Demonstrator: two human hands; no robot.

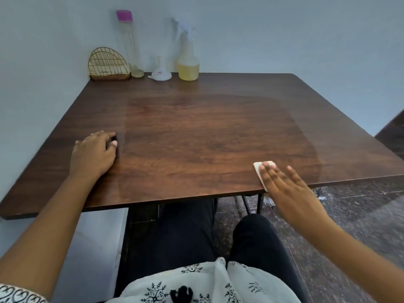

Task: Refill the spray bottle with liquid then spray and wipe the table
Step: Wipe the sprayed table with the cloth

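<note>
1. The right hand (282,182) lies flat, fingers spread, pressing a white cloth (260,169) at the near right edge of the surface (196,132).
2. The left hand (94,153) rests loosely curled and empty at the near left.
3. The spray bottle (188,60) stands at the far edge.

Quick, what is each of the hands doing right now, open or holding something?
Left hand: open, resting palm down on the table, holding nothing.
Right hand: open and flat, pressing the white cloth at the table's near edge.
</note>
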